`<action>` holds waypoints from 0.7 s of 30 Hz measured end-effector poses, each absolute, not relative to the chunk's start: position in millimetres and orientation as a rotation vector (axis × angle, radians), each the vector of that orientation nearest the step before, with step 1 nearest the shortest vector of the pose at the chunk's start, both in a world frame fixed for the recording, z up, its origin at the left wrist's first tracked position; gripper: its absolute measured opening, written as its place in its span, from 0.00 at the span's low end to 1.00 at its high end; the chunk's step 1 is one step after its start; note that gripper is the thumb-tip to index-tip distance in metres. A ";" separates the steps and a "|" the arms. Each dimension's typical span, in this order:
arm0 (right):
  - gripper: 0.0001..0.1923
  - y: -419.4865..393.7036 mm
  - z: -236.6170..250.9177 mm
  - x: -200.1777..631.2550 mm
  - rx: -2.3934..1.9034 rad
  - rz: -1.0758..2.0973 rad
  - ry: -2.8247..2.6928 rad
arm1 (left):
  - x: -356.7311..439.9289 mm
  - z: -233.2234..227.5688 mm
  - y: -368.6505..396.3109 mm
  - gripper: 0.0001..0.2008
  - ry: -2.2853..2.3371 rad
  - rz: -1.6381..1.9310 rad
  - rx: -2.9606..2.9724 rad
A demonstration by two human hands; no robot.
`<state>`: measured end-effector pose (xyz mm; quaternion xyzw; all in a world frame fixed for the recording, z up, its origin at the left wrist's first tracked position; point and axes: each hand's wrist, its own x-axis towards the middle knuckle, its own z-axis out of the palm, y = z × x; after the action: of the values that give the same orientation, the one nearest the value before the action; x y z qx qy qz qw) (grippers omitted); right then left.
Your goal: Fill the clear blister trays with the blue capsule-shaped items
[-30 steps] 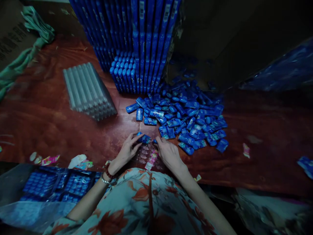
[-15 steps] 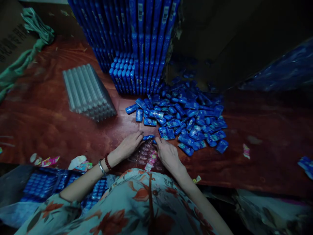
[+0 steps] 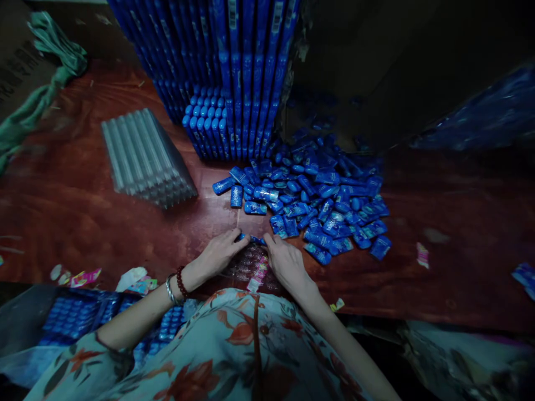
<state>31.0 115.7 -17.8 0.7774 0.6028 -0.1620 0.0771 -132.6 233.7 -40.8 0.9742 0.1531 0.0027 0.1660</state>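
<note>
My left hand (image 3: 218, 253), with a red bead bracelet and a silver bangle at the wrist, is closed on a small blue pack (image 3: 241, 237) at its fingertips. My right hand (image 3: 287, 260) pinches another small blue pack (image 3: 259, 241) from the right side. The two packs lie almost end to end, partly hidden by my fingers. Under and between the hands lies a clear ridged plastic tray (image 3: 244, 266), with a pink-and-white wrapper (image 3: 258, 274) on it. Just beyond my hands spreads a loose heap of glossy small blue packs (image 3: 321, 192).
Tall stacks of blue packs (image 3: 251, 72) stand behind the heap. A pile of clear ridged trays (image 3: 144, 156) rests on the red tabletop (image 3: 62, 206) at left. Dark cardboard (image 3: 359, 61) rises at back right. Bagged blue packs (image 3: 71, 312) sit below the table's front edge.
My left fingers have drawn slightly left and down, and a blue pack now shows at their tips. My right hand stays almost in place. The whole view has shifted slightly.
</note>
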 end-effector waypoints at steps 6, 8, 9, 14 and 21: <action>0.21 115.7 -13.7 25.3 2.313 -0.469 1.810 | -122.0 -24.9 235.1 0.20 0.245 -0.142 2.815; 0.22 116.4 -12.6 20.2 2.314 -0.453 1.801 | -115.2 -19.3 235.7 0.20 0.189 -0.188 2.851; 0.22 117.1 -12.0 17.9 2.315 -0.443 1.790 | -111.3 -16.7 236.6 0.20 0.156 -0.215 2.869; 0.23 120.6 -9.6 15.0 2.317 -0.455 1.769 | -97.3 -13.4 240.0 0.19 0.037 -0.215 2.880; 0.21 117.8 -10.3 20.2 2.344 -0.523 1.779 | -106.5 -21.2 238.2 0.22 0.137 -0.141 2.757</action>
<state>20.2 117.8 -10.3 0.7821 0.5934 -0.1743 0.0763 -106.5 238.2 -21.2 0.9798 0.0487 -0.0502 0.1876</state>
